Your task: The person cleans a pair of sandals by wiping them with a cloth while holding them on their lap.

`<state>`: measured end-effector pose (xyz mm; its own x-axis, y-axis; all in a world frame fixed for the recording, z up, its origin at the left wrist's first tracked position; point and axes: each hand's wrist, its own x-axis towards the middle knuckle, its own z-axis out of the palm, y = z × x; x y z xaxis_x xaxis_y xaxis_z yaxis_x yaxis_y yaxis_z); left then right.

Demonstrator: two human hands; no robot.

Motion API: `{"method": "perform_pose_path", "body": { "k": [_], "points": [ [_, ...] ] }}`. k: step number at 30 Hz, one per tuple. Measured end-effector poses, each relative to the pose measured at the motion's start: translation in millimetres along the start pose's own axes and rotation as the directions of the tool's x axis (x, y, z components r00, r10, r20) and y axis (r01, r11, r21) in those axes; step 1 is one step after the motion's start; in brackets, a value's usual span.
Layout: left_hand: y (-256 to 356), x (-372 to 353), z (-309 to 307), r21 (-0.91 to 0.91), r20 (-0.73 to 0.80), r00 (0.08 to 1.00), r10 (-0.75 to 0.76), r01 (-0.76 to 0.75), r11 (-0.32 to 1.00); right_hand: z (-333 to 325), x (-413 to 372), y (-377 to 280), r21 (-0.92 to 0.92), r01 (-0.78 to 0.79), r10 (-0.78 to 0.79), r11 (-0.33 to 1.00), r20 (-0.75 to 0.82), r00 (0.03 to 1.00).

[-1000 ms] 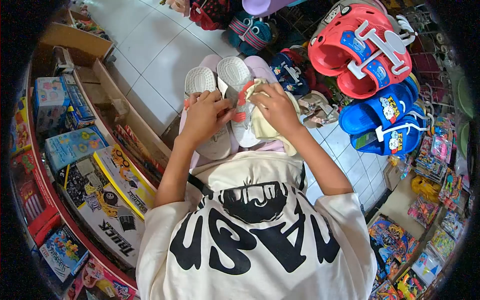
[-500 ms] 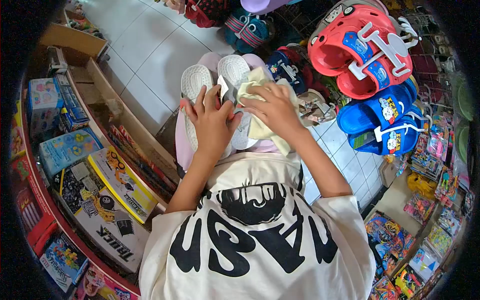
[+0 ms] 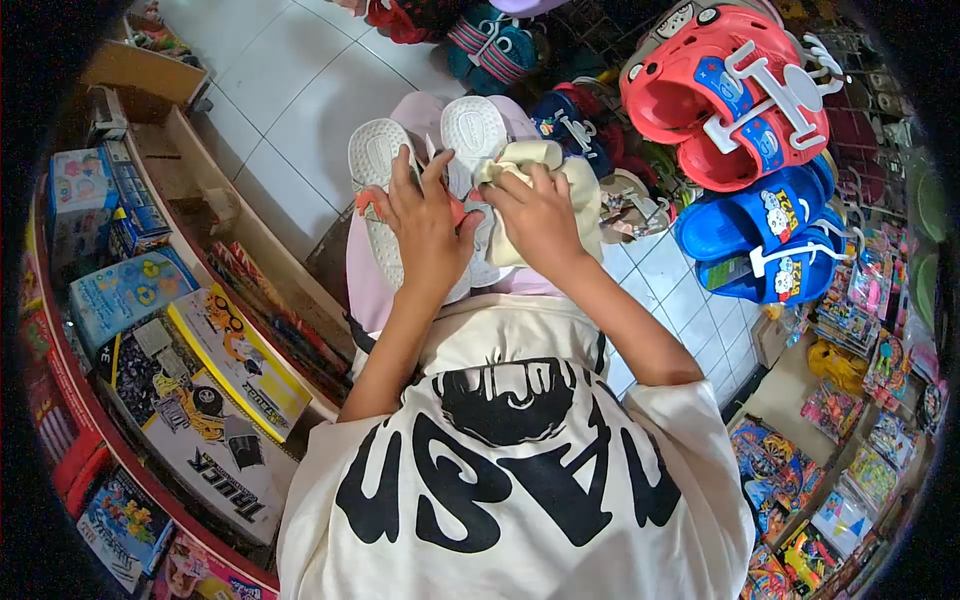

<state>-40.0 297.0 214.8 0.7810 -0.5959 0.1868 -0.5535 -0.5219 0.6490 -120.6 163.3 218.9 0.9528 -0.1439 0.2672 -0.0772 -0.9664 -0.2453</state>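
A pair of white sandals (image 3: 378,146) with dotted footbeds lies on my lap, over pale pink cloth. Coral-red parts of the sandals show beside my fingers. My left hand (image 3: 425,220) rests over the sandals with its fingers apart, touching them. A pale yellow cloth (image 3: 580,190) is bunched in my right hand (image 3: 535,210), whose fingers press it against the right-hand sandal. What lies under my palms is hidden.
Red clogs (image 3: 665,90) and blue slippers (image 3: 710,235) hang at the right. Boxed toys, among them a truck box (image 3: 215,470), fill the shelf at the left. Packaged toys (image 3: 780,460) lie at the lower right. White floor tiles (image 3: 290,70) show ahead.
The yellow cloth has become more bunched under my right hand. My left hand has shifted slightly, and the white tag between the sandals shows less. The sandals appear a little higher and further left.
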Motion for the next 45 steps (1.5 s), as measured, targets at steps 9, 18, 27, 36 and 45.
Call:
{"method": "perform_pose_path", "body": {
  "k": [9,18,27,36,45],
  "points": [
    [1,3,0,-0.039,-0.006,1.0,-0.007,0.007,0.999,-51,5,9,0.11,-0.184,0.156,0.977,0.223,0.962],
    [0,-1,0,0.021,0.039,0.999,0.03,-0.031,0.999,-28,3,8,0.088,0.038,-0.061,0.995,0.282,0.958],
    [2,2,-5,0.035,0.08,0.992,0.093,-0.096,0.995,-27,19,25,0.215,-0.143,0.152,0.966,-0.027,0.988],
    [0,0,-7,0.105,0.143,0.981,0.129,-0.145,0.984,-42,3,11,0.133,-0.226,0.162,0.965,0.377,0.912],
    [1,0,-9,0.147,0.186,0.973,0.137,-0.166,0.975,14,13,23,0.239,-0.17,0.183,0.956,-0.033,0.982]
  ]
}}
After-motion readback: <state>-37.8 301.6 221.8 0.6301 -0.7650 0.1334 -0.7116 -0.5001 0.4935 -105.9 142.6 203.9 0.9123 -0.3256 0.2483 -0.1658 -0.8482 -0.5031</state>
